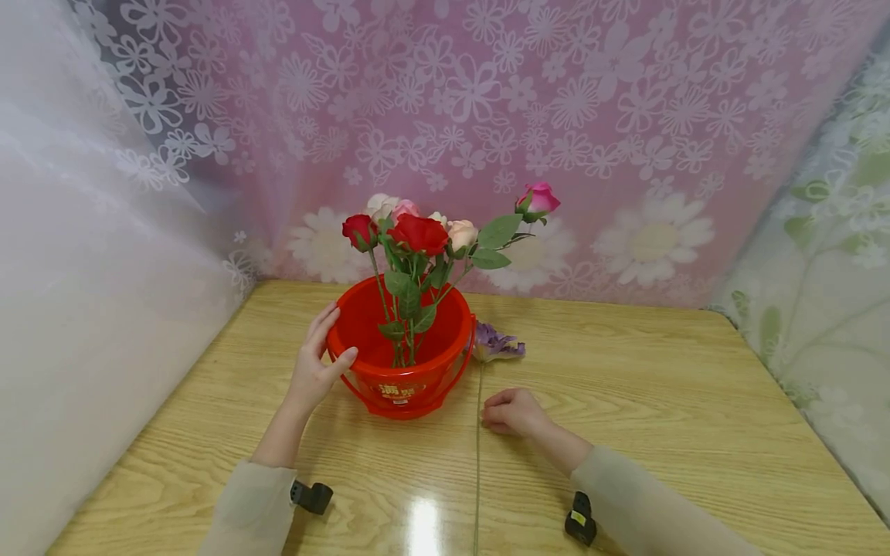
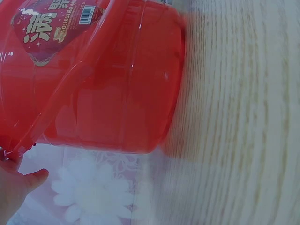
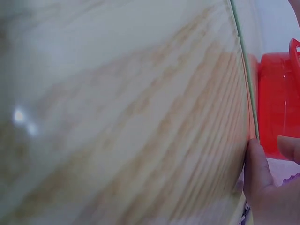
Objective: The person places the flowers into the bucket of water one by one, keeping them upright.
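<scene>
A red plastic bucket [image 1: 403,394] stands on the table with several artificial roses upright in it, among them a red rose [image 1: 419,234], a peach rose [image 1: 462,235] and a magenta rose [image 1: 538,199] leaning right. My left hand [image 1: 316,367] holds the bucket's left rim, thumb across the edge. Right of the bucket lies a purple artificial flower [image 1: 497,343], its long thin stem [image 1: 478,455] running toward me. Close beside this stem is my right hand [image 1: 516,413]. In the right wrist view its fingertip meets the stem [image 3: 248,75], with the thumb [image 3: 288,147] apart from it.
The wooden table [image 1: 667,401] has its back edge against a pink flowered curtain [image 1: 445,100]. A pale sheet [image 1: 104,270] hangs at the left, a leaf-patterned one [image 1: 827,255] at the right. The bucket's red handle [image 1: 462,378] hangs down across its front.
</scene>
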A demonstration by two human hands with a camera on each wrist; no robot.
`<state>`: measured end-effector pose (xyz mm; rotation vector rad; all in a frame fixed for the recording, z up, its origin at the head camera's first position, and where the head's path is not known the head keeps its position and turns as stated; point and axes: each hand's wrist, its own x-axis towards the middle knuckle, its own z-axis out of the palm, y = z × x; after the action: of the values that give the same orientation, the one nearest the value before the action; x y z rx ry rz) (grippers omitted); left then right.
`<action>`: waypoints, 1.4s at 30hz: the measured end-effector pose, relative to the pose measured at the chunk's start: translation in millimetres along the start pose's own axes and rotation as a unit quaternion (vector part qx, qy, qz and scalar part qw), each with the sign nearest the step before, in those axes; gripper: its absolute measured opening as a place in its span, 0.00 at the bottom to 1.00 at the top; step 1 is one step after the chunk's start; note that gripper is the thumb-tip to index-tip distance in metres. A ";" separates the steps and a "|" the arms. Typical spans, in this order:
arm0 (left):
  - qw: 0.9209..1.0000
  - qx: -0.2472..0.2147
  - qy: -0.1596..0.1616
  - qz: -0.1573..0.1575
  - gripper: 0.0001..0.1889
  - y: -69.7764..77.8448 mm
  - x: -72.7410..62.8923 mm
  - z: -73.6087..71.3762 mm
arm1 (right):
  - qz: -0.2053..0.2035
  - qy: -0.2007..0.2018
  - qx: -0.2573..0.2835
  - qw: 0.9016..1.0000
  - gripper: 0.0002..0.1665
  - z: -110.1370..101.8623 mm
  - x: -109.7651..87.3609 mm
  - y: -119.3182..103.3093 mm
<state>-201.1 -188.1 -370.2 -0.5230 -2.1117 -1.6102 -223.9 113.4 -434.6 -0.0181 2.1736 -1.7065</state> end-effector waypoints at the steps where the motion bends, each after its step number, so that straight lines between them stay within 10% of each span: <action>1: 1.000 0.000 0.000 0.001 0.31 0.1 0.2 0.0 | 0.002 0.005 -0.007 1.000 0.15 1.1 0.7 -0.3; 22: 1.000 0.003 0.005 -0.007 0.30 1.4 -2.9 0.8 | -0.026 0.047 -0.126 0.991 0.03 17.1 12.2 2.7; 42: 1.000 0.011 0.000 0.004 0.30 2.4 -1.6 -0.6 | 0.013 0.018 -0.032 0.999 0.08 2.5 13.6 -2.2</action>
<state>-198.5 -188.1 -369.0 -0.5236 -2.1227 -1.5814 -236.2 107.3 -436.8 0.0237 2.2449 -1.6352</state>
